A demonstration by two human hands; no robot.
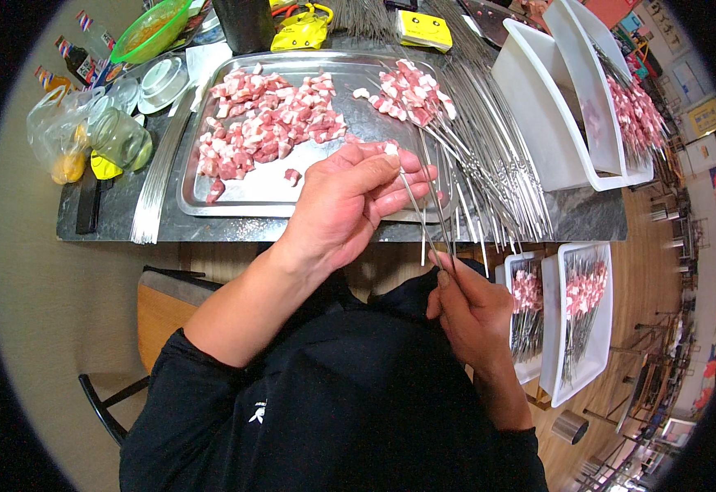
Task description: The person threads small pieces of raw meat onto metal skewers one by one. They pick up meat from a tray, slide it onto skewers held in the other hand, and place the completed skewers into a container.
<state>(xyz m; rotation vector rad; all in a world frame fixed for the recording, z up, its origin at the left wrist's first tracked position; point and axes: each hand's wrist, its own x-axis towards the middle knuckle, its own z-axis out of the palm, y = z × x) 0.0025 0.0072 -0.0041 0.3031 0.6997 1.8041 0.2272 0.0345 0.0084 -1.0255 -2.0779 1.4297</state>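
Observation:
My left hand (351,197) is raised over the front of the metal tray (241,209), palm turned up. Its thumb and forefinger pinch a small pale piece of meat (391,149) at the tip of a thin metal skewer (416,206). Lower and to the right, my right hand (477,301) grips the near end of that skewer, and what looks like a second one beside it. Cubes of raw red and white meat (265,123) lie loose across the tray's left and middle. At its right side rests a pile of threaded meat skewers (413,92), their bare ends pointing towards me.
Many bare metal skewers (505,172) spread right of the tray; another bundle (164,178) lies left. White plastic bins (536,104) stand at the table's right. Below, more white bins (597,350) hold meat skewers. A glass jar (118,138) and a green basket (152,31) sit left.

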